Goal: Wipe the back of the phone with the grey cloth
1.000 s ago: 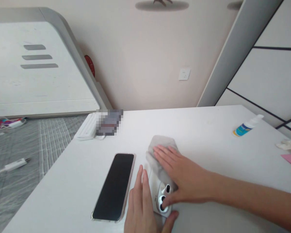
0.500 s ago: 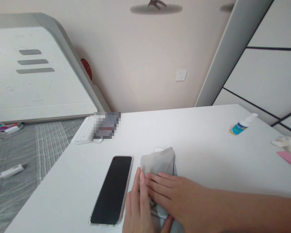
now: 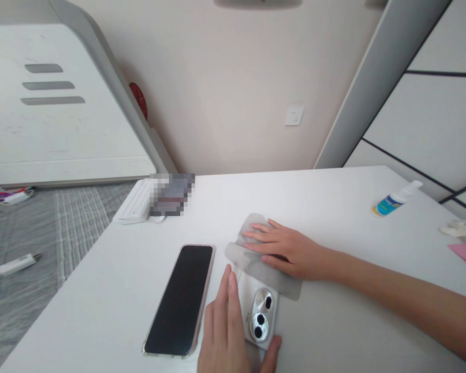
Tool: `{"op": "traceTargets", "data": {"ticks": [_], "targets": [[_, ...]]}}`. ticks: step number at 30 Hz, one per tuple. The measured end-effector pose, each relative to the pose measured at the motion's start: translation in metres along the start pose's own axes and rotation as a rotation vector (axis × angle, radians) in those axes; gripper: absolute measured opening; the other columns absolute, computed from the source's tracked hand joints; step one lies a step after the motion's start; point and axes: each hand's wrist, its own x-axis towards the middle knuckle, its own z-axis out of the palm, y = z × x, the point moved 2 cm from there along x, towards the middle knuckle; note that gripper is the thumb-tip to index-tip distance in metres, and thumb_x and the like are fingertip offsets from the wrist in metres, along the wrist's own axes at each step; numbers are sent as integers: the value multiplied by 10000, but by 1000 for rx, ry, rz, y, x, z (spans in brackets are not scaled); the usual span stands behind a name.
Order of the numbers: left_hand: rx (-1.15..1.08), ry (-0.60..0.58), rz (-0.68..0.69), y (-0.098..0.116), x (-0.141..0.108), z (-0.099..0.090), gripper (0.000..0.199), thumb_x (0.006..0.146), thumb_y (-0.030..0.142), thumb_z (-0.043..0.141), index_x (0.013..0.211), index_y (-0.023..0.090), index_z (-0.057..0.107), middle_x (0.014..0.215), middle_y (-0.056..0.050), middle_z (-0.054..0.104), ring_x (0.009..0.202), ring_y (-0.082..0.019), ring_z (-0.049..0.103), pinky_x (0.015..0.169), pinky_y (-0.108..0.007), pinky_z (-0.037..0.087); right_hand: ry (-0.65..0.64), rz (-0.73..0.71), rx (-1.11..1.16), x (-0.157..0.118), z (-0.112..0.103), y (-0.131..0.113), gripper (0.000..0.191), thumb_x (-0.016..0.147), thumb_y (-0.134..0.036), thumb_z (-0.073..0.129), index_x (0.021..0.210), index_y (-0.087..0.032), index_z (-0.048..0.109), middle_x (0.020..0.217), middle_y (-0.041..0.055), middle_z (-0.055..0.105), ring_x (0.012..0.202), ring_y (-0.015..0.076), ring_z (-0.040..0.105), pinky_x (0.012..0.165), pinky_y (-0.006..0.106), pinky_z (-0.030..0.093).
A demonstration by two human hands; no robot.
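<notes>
A pale pink wall [image 3: 225,98] with a white socket [image 3: 294,116] backs the smooth white table [image 3: 341,228], and here the left hand [image 3: 223,339] brackets a white phone with a silver oval camera block [image 3: 249,287], lying camera side up: long fingers close together along one edge, thumb at the lower corner, likely steadying it against sliding. The right hand [image 3: 299,254] lies flat, fingers slightly spread, pressing a thin grey cloth [image 3: 274,276] over its far end. A black-screened phone in a clear case [image 3: 180,300] lies just beside, apparently out of the cloth's way.
</notes>
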Motion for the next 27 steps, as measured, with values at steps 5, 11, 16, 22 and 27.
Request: {"op": "traceTargets", "data": {"ticks": [5,11,16,22,27], "targets": [[-3,-13,34,-2,-3,2,985,966,405,645,1702,55,91,1585,-287,526,1324,-385,666,960,-489,648,2,-227,8,1,21,-25,403,1166,-378,395,1291,-182,724,1440,65,698,1462,160,552,1316,397,273],[-75,-106,-25,-10,-8,3,1133,800,146,660,1712,117,-13,1684,-263,395,1434,-393,583,1023,-507,634,-84,-445,-17,-10,48,-81,328,1147,-336,456,1205,-157,725,1423,54,713,1446,150,557,1316,300,254],[-94,-72,-27,-8,-6,1,1120,801,196,660,1704,66,11,1682,-301,372,1422,-415,588,1009,-517,640,-96,-347,-9,-8,36,-78,459,1139,-463,470,1448,-144,583,1573,87,591,1508,151,481,1360,390,108],[-13,-24,-57,1,0,3,1054,894,282,670,1708,81,31,1709,-303,315,1452,-441,548,980,-526,649,-97,-368,15,-5,31,-62,396,1145,-338,433,1459,-159,593,1529,68,635,1492,113,501,1321,315,247],[66,36,-26,4,2,0,992,963,392,658,1688,7,99,1636,-321,438,1381,-415,624,955,-493,661,-6,-207,-36,-4,27,-40,451,1152,-401,387,1493,-178,579,1532,66,632,1477,123,525,1268,300,353]]}}
